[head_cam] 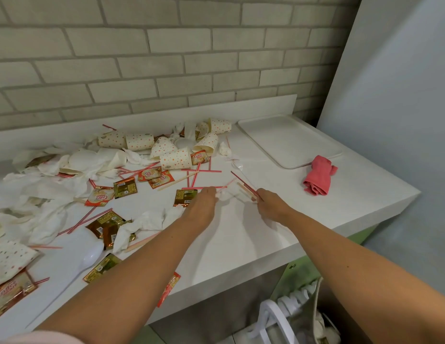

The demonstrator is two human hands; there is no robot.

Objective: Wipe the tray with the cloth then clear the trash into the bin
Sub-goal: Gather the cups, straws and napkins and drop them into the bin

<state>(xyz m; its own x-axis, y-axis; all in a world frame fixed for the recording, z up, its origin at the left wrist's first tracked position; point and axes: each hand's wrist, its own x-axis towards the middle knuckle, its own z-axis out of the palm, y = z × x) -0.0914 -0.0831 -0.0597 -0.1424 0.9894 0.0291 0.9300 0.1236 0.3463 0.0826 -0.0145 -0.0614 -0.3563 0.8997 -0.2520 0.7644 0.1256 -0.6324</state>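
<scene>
"Pink cloth (317, 180) lies bunched on the white counter (241, 244), just beside the near corner of the tray (291, 142) at the back right. Neither hand touches either."

"In the head view, then, where are the hands?"

"The right hand (269, 203) grips a bundle of straws and stirrers (242, 182), fingers curled round the near ends. The left hand (204, 202) reaches to a small paper wad (223, 194). Its fingertips are at it, but I cannot tell whether they pinch it."

"What could go wrong?"

"The bundle is held at one end and fans out, so a stick could slip loose on the way to the bin (303, 316), which stands under the counter's front edge at the right. The left forearm hangs over a red sachet (170, 288) that overhangs that edge, and an arm drawn back could sweep it to the floor. The wad is light and could drop from a loose pinch."

"And room?"

"There is open counter between the hands and the front edge, and between them and the cloth. To the left it is crowded with dotted cups (176, 158), napkins (146, 222) and a plastic spoon (87, 256). The counter ends just past the cloth, and a brick wall (166, 58) closes the back. I judge the cleanest path to be back and down to the right."
</scene>
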